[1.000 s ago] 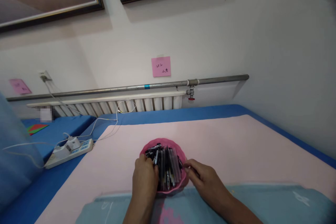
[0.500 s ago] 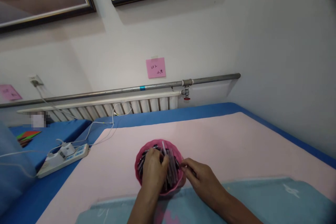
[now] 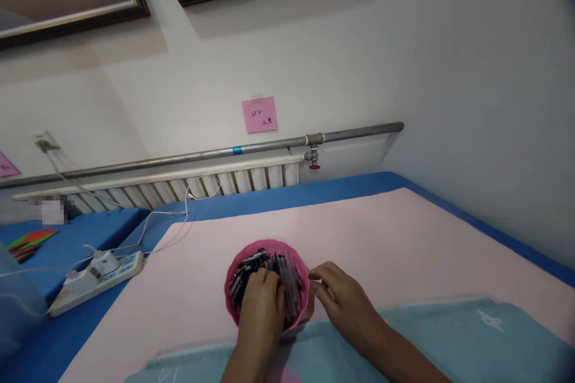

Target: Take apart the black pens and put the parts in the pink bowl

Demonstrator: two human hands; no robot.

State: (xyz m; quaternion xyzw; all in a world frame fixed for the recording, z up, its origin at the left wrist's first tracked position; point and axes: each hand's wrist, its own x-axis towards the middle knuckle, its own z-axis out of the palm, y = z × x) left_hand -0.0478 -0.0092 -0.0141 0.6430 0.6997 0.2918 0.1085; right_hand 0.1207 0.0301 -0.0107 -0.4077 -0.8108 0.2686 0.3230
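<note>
A pink basket with a wavy rim stands in front of me, filled with black pen caps on its left side and clear pen barrels on its right. My left hand reaches down into it, fingers curled among the pen parts. Its fingertips are hidden, so what they grip cannot be made out. At the basket's right edge, my right hand has thumb and forefinger drawn together at the rim, the other fingers bent.
The basket stands on a pink sheet over a blue table cover. A blue-green cloth lies along the near edge. To the left is a power strip with plugs and white cables. Behind run a radiator and a pipe.
My left hand has dropped lower in the basket, and the clear barrel that stood up beside its fingers is no longer raised. My right hand stays by the rim. The view has shifted slightly.
</note>
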